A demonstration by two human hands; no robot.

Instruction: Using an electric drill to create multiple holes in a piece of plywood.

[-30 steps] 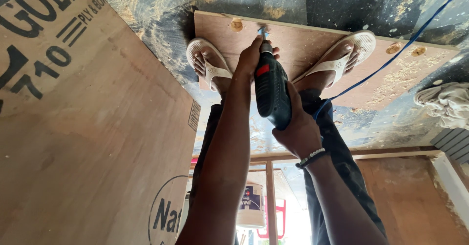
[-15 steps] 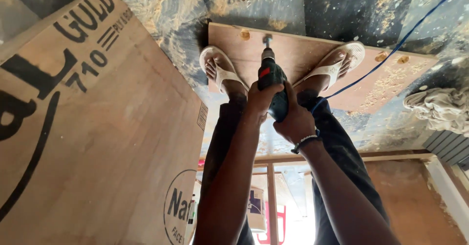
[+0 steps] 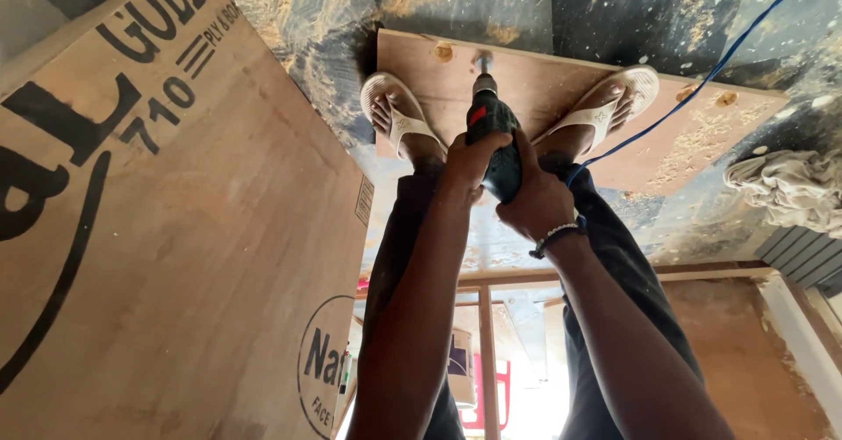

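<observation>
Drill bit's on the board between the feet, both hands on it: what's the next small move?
Probably press straight down and drive: both hands, left hand and right hand, grip the drill upright, its bit meets the wooden board, and both feet pin it.

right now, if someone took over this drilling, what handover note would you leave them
Left hand and right hand both grip the dark power drill, bit down on the plywood board.
Both feet in white sandals stand on the board, pinning it to the floor.
Done: drilled holes with sawdust show near the board's far edge and right end.
Left: the hole under the bit.
Blue cord trails right.
</observation>
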